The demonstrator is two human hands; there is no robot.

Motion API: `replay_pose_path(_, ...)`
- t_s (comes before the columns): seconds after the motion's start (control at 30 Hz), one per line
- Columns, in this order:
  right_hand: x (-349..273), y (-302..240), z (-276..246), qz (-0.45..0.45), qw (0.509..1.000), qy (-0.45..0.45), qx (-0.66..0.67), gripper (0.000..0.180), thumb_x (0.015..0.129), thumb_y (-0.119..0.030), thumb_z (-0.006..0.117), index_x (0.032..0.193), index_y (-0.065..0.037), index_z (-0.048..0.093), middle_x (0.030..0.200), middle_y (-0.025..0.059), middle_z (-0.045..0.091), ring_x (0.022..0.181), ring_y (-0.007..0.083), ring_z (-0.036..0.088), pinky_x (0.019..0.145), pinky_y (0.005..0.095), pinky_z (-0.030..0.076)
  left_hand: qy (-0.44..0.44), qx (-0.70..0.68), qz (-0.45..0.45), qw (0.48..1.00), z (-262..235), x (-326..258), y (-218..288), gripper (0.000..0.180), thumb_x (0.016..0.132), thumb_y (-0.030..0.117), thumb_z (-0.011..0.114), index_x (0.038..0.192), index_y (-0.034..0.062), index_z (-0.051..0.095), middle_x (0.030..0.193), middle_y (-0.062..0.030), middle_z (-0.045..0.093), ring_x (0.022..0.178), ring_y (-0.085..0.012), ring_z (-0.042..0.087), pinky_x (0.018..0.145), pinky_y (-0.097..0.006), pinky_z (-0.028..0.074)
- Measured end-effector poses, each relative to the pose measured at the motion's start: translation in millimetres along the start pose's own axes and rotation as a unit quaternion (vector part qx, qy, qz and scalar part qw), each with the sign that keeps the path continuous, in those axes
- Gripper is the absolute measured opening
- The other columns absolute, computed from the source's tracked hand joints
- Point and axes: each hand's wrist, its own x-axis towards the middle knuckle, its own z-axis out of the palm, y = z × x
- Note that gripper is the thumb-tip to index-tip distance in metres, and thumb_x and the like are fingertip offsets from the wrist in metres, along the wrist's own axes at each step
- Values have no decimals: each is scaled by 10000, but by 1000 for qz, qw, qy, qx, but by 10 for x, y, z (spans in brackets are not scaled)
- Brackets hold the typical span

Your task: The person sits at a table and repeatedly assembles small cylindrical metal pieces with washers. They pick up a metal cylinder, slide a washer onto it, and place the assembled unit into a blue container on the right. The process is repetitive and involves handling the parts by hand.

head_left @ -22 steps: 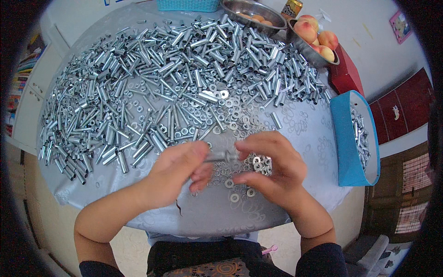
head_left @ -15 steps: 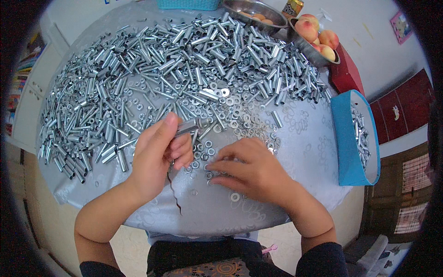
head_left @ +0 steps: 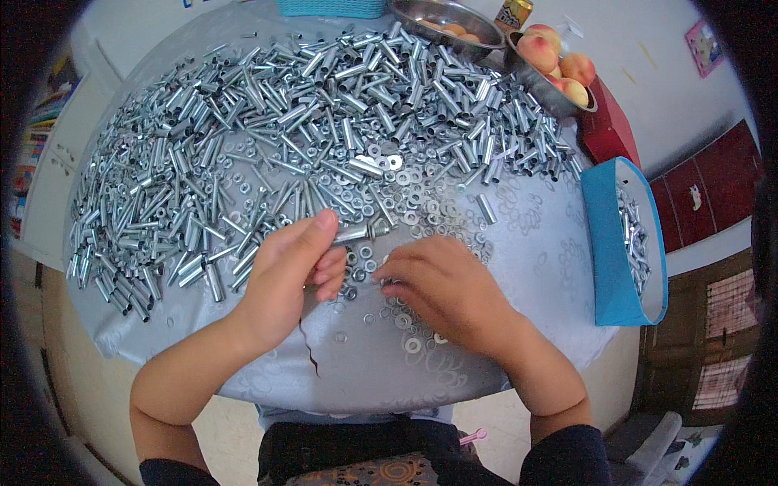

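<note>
My left hand [head_left: 293,263] is closed around a sleeve anchor bolt [head_left: 356,235], which points right with a ring and a tapered end showing at its tip. Most of its other end is hidden in the palm. To the right, my right hand [head_left: 446,287] hovers low over the cloth, fingers curled and fingertips together beside some nuts [head_left: 366,265]. Whether a small part sits between those fingertips is hidden. Flat washers [head_left: 412,346] lie below that hand, and a heap of more washers [head_left: 433,206] lies beyond it.
A large pile of metal sleeves and bolts [head_left: 324,97] covers the table's far and left side. At right stands a blue bin [head_left: 608,243] with metal parts. Metal bowls [head_left: 559,101] of peaches and eggs, a can [head_left: 514,14] and a blue basket [head_left: 331,8] stand at the back.
My left hand has shifted slightly right and the bolt has tilted less upward. My right hand's fingers have drawn together, and more washers show on the cloth below it.
</note>
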Motion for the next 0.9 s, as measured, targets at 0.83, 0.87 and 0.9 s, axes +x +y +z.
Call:
replay_pose_path(0.83, -60, -143, -142, 180, 925, 92, 322, 306, 748, 0, 627, 1034, 16, 521, 966, 93, 546, 761, 128, 558, 642, 221, 464, -96, 228, 34, 968, 36, -67, 17, 376, 930, 314, 354, 683, 47, 452, 605, 6, 410, 576, -74, 372, 545, -220, 322)
replay_pose_path(0.87, -45, -172, -149, 179, 916, 104, 345, 340, 746, -12, 632, 1060, 11, 503, 962, 89, 547, 747, 123, 560, 618, 214, 462, -89, 223, 30, 970, 41, -64, 12, 375, 930, 313, 354, 684, 47, 452, 605, 6, 410, 576, -73, 371, 546, -219, 322)
replay_pose_path(0.9, -39, -186, -150, 177, 906, 116, 367, 375, 745, -23, 638, 1086, 6, 486, 958, 85, 548, 734, 118, 561, 594, 206, 461, -97, 224, 34, 969, 30, -55, -3, 371, 930, 309, 356, 689, 46, 454, 603, 7, 410, 574, -72, 372, 542, -221, 323)
